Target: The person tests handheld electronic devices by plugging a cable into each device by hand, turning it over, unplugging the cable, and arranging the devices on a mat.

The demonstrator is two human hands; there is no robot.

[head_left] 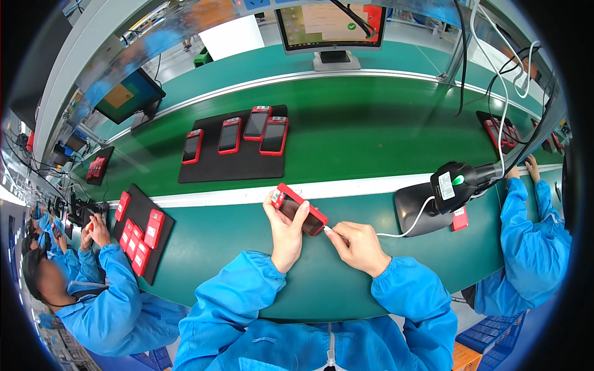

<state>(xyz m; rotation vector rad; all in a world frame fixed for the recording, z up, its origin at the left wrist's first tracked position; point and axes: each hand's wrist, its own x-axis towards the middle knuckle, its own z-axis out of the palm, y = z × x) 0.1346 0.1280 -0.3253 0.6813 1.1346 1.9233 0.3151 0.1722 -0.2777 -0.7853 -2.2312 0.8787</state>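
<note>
My left hand point(286, 230) is closed round a red handheld terminal point(299, 210) with a dark screen, held tilted above the green bench. My right hand point(359, 246) pinches the white plug of a cable point(399, 235) at the terminal's lower right end. Whether the plug sits fully in the port is too small to tell. From my right hand the white cable runs toward a black barcode scanner point(455, 187) in its stand. Under the stand's right side lies another red device point(460, 219).
A black mat point(235, 170) on the green belt bears several red terminals. Another mat point(163, 245) with red devices lies at left, beside a co-worker point(105, 297). A second co-worker point(532, 241) is at right. A monitor point(334, 31) stands ahead, and cables point(504, 93) hang at right.
</note>
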